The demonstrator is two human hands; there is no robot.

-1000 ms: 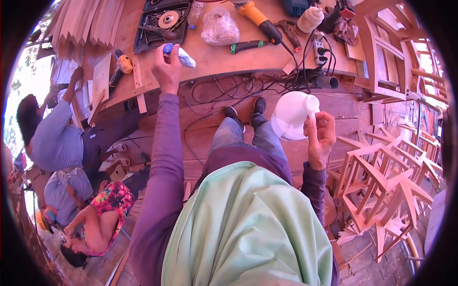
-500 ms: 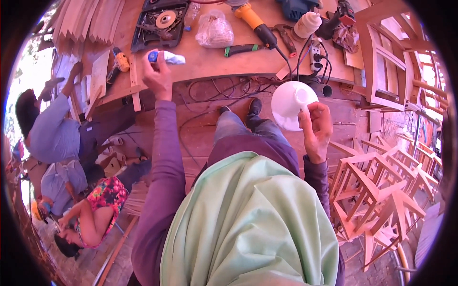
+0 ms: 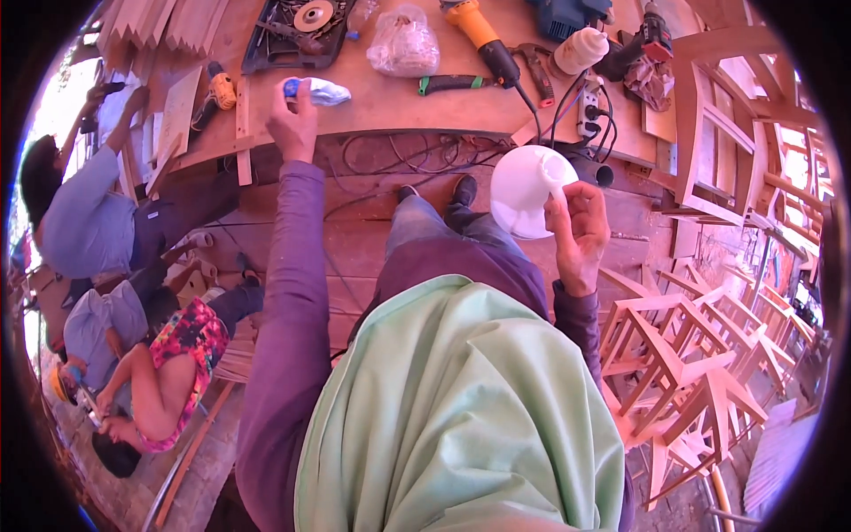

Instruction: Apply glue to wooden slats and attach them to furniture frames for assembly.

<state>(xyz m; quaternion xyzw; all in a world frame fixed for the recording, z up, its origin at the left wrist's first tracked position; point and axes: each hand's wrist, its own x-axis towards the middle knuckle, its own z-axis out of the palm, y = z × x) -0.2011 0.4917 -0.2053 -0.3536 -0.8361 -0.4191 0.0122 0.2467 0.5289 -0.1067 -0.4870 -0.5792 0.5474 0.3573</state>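
Note:
In my left hand (image 3: 294, 131), raised before the near edge of the workbench, is a small pale blue-and-white tube (image 3: 331, 92) with a blue cap, pinched between thumb and fingers. Held up at the right by my right hand (image 3: 581, 235) is a white dome-shaped piece (image 3: 518, 188) with a short round neck. Thumb and fingers grip it close to the neck. The two objects are well apart, and neither touches the bench.
On the workbench (image 3: 381, 108) lie an angle grinder (image 3: 483, 40), a hammer (image 3: 535, 74), a white bottle (image 3: 581, 51), a power strip (image 3: 589, 111) and a yellow drill (image 3: 222, 87). Cables trail below. Wooden chair frames (image 3: 674, 346) stand right; several people sit left.
Both hands keep their holds. The view has shifted slightly; the white piece appears a little farther left, and the tube a little higher.

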